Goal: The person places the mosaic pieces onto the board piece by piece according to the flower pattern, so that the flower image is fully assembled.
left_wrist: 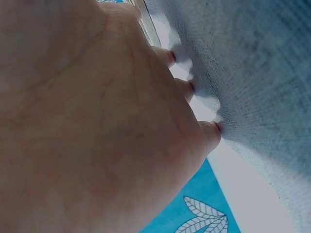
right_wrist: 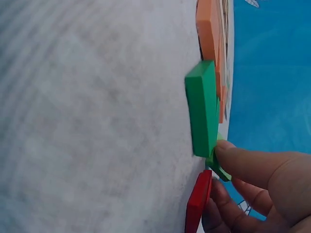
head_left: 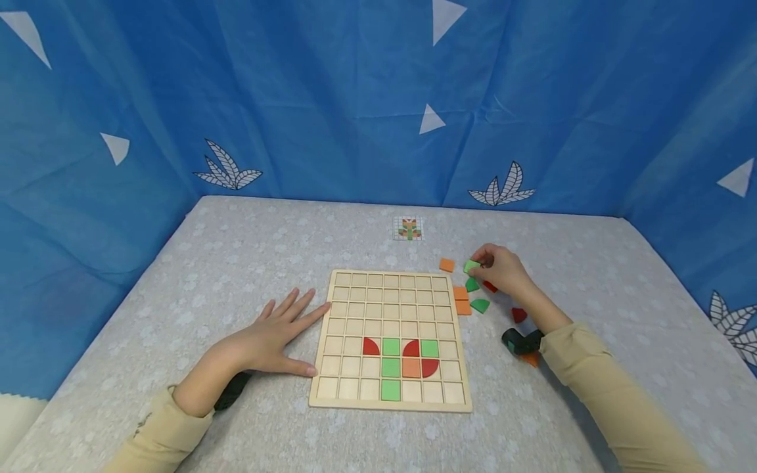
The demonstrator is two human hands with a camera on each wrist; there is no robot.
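Note:
My right hand (head_left: 503,269) pinches a light green square tile (head_left: 471,266) between thumb and fingers, beyond the board's far right corner. In the right wrist view that tile (right_wrist: 222,170) tilts under the thumb. A dark green quarter-round tile (right_wrist: 201,109) and a red tile (right_wrist: 198,201) lie close by it. My left hand (head_left: 269,341) is spread flat, thumb and index fingertip at the left edge of the wooden grid board (head_left: 390,405). Its other fingertips (left_wrist: 211,135) rest on the cloth. Green squares, red quarter-rounds and one orange square (head_left: 411,368) sit in the board's nearer cells.
Orange squares (head_left: 462,300) lie along the board's right edge, with another orange square (head_left: 447,265) farther back. A red quarter-round (head_left: 518,315) and an orange piece (head_left: 530,359) lie near the right wrist. A small pattern card (head_left: 409,228) lies behind the board. Blue curtain (head_left: 331,98) surrounds the table.

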